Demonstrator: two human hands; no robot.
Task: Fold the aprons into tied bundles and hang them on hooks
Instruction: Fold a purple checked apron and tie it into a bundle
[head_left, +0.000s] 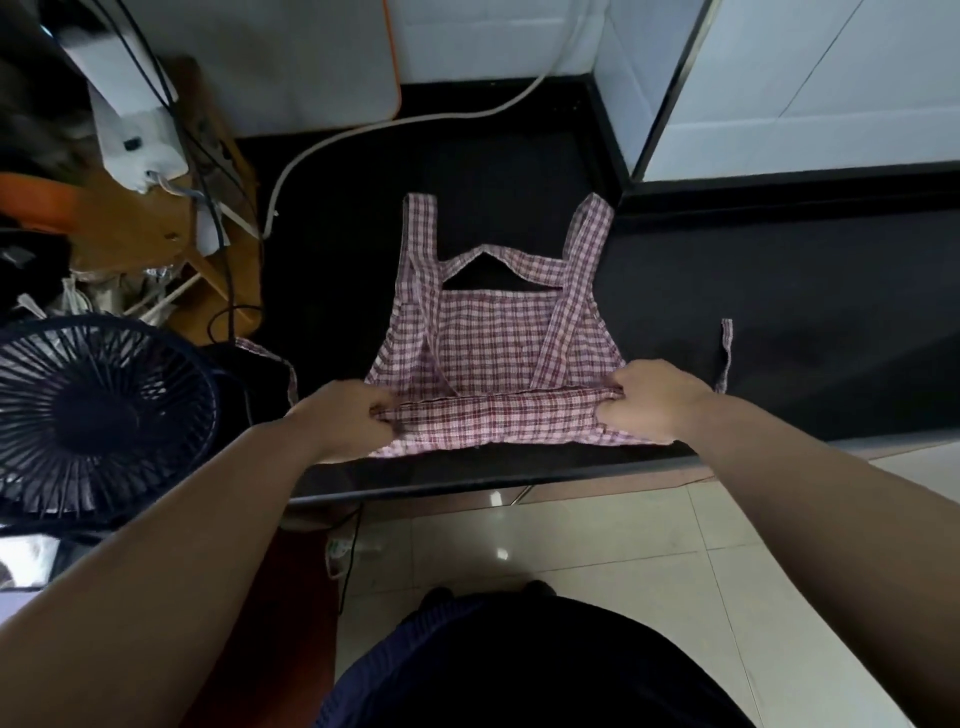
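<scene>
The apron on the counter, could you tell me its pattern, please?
Red-and-white check apron, head view.

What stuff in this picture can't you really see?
Head view only:
- Fingertips of the left hand and right hand: curled into the apron fold.
- Fan: cut off by the left edge.
- Clutter above the fan: blurred and dark.
- Hooks: none in frame.
</scene>
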